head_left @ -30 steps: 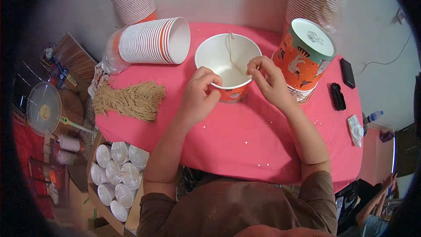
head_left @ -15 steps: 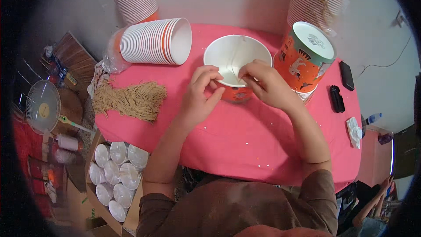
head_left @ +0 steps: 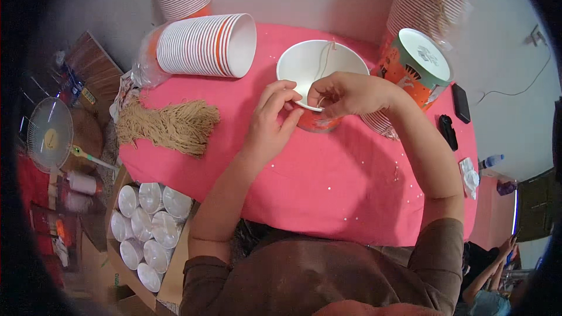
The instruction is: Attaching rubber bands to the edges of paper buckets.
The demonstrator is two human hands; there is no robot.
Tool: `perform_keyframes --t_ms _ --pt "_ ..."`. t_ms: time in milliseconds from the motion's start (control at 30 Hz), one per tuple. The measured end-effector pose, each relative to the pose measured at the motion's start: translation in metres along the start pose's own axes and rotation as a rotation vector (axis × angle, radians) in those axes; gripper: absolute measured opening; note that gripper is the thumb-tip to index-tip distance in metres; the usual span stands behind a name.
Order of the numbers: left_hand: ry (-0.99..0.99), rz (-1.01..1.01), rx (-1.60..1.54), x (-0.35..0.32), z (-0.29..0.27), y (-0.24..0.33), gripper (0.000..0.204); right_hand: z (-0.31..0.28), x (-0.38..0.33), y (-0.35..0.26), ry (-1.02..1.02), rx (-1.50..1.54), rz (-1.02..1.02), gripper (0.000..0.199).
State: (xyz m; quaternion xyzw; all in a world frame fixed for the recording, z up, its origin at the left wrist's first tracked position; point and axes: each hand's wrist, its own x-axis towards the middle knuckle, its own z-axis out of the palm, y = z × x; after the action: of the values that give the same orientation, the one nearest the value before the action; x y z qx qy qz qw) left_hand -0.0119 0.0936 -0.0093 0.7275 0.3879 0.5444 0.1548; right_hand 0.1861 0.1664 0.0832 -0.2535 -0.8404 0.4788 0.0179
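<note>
In front of me stands a white-lined paper bucket (head_left: pixel 297 63) with an orange outside. A thin, pale cord (head_left: pixel 325 62) runs from its far rim down inside toward the near rim. My left hand (head_left: pixel 270 122) grips the near-left rim, its thumb outside and fingertips at the edge. At the near rim, my right hand (head_left: pixel 354 95) is closed with its fingertips pinching the cord; the fingers partly hide it. A bundle of tan cords (head_left: pixel 170 126) lies on the table to the left.
Nested paper buckets (head_left: pixel 196 47) lie on their side at the back left. An upside-down orange and green bucket (head_left: pixel 413 73) stands at the right, near a black case (head_left: pixel 461 103). A carton (head_left: pixel 182 246) of clear-topped cups sits by the left table edge. Pink cloth (head_left: pixel 328 199) covers the table.
My right hand has turned and moved to the bucket's near rim with the cord. My left hand stays at the rim. The upturned bucket's nested stack shows differently beneath my right wrist.
</note>
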Motion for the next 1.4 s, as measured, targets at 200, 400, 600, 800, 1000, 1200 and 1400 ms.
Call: perform_keyframes --t_ms 200,400,600,800,1000,1200,1400 --pt "-0.013 -0.017 -0.04 0.002 0.002 0.0 0.031 0.0 0.002 0.006 -0.01 0.111 -0.015 0.014" --pt "0.018 0.014 -0.04 0.003 0.005 0.0 0.034 -0.006 0.005 0.003 -0.062 0.059 -0.014 0.017" --pt "0.023 -0.001 -0.047 0.004 0.004 -0.003 0.029 -0.002 0.003 0.001 -0.034 0.022 -0.014 0.014" --pt "0.014 0.086 0.02 0.002 -0.008 -0.008 0.024 0.002 -0.008 -0.006 0.058 -0.037 -0.053 0.013" --pt "-0.049 0.056 0.021 -0.004 -0.01 0.011 0.021 0.008 -0.02 -0.004 0.241 -0.186 -0.068 0.011" --pt "-0.121 0.19 0.256 -0.033 -0.014 0.027 0.017 0.033 -0.035 -0.015 0.367 -0.252 -0.175 0.011" --pt "-0.054 0.479 0.438 -0.05 -0.011 0.028 0.025 0.056 -0.036 -0.014 0.276 -0.361 -0.228 0.009"
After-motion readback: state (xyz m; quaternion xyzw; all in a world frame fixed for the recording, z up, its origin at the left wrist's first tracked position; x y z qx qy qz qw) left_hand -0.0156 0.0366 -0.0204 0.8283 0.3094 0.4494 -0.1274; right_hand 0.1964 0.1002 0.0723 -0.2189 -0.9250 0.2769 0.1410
